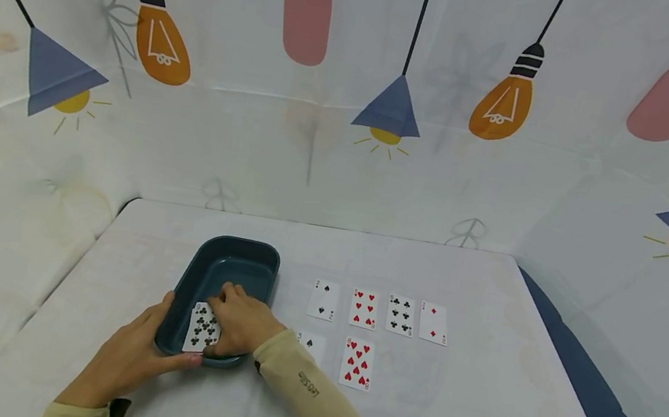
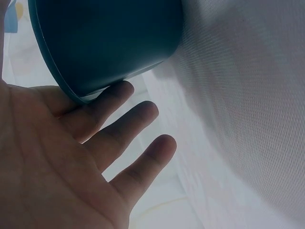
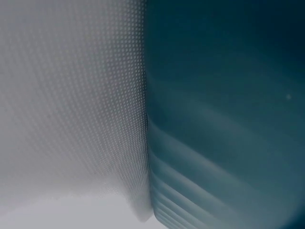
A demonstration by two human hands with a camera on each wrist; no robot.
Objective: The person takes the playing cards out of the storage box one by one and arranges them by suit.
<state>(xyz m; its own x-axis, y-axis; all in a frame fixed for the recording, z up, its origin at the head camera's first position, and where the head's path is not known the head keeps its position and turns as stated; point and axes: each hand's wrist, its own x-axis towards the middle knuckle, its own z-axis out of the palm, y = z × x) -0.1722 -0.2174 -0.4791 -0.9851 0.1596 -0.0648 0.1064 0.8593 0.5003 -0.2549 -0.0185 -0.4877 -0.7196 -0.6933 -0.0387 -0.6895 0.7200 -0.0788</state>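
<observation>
A dark teal tray (image 1: 242, 250) stands on the left part of the table. My left hand (image 1: 127, 353) steadies its near left corner, with the thumb by the near wall and spread, fairly straight fingers (image 2: 126, 125) against the outside. My right hand (image 1: 242, 326) reaches inside the tray and pinches the right edge of a stack of playing cards (image 1: 203, 329), a club card face up on top. How many cards the stack holds is hidden. In the right wrist view only the tray's outer wall (image 3: 214, 124) and white cloth show, not the fingers.
Right of the tray lies a row of face-up cards: a two of spades (image 1: 323, 300), six of hearts (image 1: 364, 309), six of clubs (image 1: 401, 315) and two of diamonds (image 1: 434, 323). Nearer are an eight of hearts (image 1: 358, 364) and a spade card (image 1: 313, 344) partly behind the right sleeve.
</observation>
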